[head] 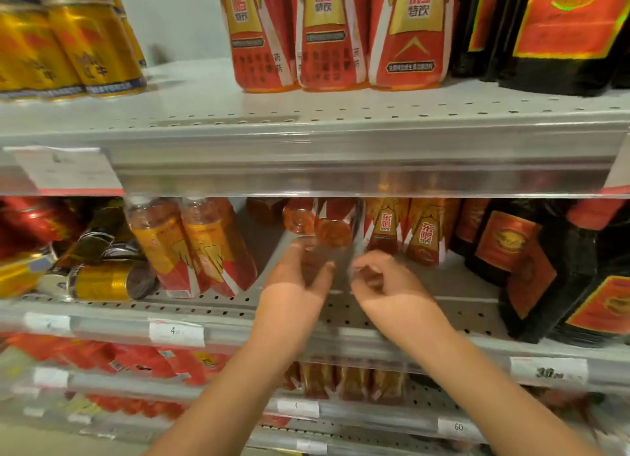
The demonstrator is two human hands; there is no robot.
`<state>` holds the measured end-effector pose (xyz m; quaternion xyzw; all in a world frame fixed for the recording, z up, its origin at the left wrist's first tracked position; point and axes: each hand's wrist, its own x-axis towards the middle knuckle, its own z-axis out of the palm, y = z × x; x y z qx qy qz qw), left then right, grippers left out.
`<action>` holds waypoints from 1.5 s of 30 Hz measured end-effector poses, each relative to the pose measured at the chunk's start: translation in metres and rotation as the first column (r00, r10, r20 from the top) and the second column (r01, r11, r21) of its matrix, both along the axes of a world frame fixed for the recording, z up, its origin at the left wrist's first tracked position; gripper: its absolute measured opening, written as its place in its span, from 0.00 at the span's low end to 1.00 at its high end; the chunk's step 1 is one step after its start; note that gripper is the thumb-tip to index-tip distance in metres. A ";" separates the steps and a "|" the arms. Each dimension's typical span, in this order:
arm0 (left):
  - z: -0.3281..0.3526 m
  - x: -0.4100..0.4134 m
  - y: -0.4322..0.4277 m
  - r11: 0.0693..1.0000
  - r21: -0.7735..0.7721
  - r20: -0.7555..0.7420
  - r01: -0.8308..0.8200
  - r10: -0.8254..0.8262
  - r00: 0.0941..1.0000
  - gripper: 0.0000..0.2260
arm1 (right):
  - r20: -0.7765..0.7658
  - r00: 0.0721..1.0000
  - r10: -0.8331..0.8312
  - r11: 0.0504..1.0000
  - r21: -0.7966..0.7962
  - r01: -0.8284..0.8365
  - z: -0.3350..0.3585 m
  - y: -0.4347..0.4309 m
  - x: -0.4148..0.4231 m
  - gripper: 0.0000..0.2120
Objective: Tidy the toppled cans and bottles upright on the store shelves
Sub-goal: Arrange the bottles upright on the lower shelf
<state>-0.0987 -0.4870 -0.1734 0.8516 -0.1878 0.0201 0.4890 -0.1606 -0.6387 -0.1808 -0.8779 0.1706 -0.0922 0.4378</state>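
Observation:
On the middle shelf [341, 312], two orange bottles [332, 232] lie on their sides with their round bottoms facing me. My left hand [296, 278] reaches just below them, fingers loosely spread, its fingertips close to the nearer bottle; the blur hides any contact. My right hand [378, 278] hovers beside it with loosely curled fingers and holds nothing. Two red-and-gold bottles [191, 247] lean to the left. Further left, gold cans [102, 281] lie toppled in a heap. Two small bottles [405, 234] stand upright behind my right hand.
Large black bottles [552, 268] crowd the right end of the middle shelf. The upper shelf [306, 138] hangs low overhead, carrying upright red bottles [327, 36] and gold cans [78, 49]. Price tags line the shelf rails. Lower shelves hold red packs.

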 end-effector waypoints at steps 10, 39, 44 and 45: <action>0.010 0.045 0.193 0.986 0.084 0.141 -0.145 0.132 0.981 0.09 | 0.055 0.998 -0.033 0.999 0.043 0.031 -0.008 0.146 0.057 0.43; 0.025 0.047 0.013 0.937 0.213 -0.090 0.277 -0.263 0.961 0.26 | 0.057 0.942 -0.329 0.938 -0.094 0.334 0.000 0.001 -0.040 0.27; 0.024 0.035 -0.034 0.938 0.156 -0.106 0.310 -0.296 0.949 0.28 | 0.100 0.937 -0.334 0.940 -0.032 0.338 -0.006 -0.040 -0.049 0.24; 0.022 0.034 -0.040 0.939 0.143 -0.107 0.314 -0.300 0.948 0.28 | 0.100 0.938 -0.331 0.943 -0.009 0.333 -0.007 -0.045 -0.048 0.24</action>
